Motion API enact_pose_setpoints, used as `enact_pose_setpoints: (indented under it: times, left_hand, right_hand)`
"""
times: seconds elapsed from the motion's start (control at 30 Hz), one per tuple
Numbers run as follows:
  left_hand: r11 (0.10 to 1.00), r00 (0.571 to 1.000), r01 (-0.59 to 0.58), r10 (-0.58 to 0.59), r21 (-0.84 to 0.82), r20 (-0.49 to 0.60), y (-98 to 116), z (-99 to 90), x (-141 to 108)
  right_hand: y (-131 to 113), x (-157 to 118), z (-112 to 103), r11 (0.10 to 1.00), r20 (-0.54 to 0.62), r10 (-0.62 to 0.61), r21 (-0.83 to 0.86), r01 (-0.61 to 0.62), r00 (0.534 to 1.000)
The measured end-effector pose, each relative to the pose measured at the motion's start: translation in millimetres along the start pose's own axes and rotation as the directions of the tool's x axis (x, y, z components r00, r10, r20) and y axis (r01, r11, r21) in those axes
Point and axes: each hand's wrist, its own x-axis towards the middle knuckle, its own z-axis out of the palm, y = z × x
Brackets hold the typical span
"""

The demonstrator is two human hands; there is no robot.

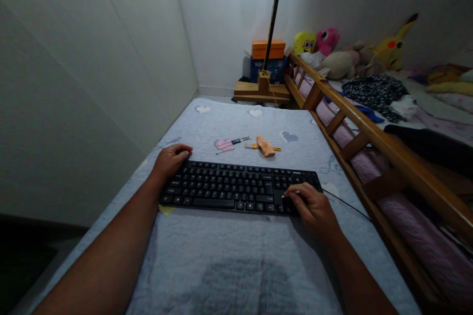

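A black keyboard (221, 187) lies flat on the quilted bed cover (229, 246). My left hand (172, 160) grips its far left corner, with fingers curled at the edge. Over the number keys at the right end, my right hand (308, 202) pinches a thin white cotton swab (284, 196), its tip close to the keys. Beyond the keyboard lie another cotton swab (225, 150), a slim tool with a dark handle and metal tip (236, 141), and a folded orange cloth (266, 146) over a yellow-handled brush (277, 149).
The keyboard's cable (347, 204) runs off to the right, toward a wooden bed rail (347, 113). Past the rail are plush toys (391, 51) and clothes (377, 91). A wooden stand (247, 91) with a dark pole is at the far end; a white cabinet (111, 59) borders the left.
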Motion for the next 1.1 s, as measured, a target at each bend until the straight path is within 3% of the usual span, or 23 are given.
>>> enact_pose_setpoints:
  times: [0.57, 1.1]
  left_hand:
    - [0.999, 1.000, -0.006, 0.006, -0.054, -0.008, -6.1, 0.9, 1.5]
    - [0.999, 1.000, -0.003, 0.002, -0.036, -0.029, -12.9, 1.0, 6.1]
  right_hand:
    - [7.8, 1.9, -1.7, 0.995, 0.027, 0.099, 0.017, -0.099, 0.995]
    - [10.5, 8.0, -8.8, 0.995, 0.037, 0.080, 0.050, -0.082, 0.996]
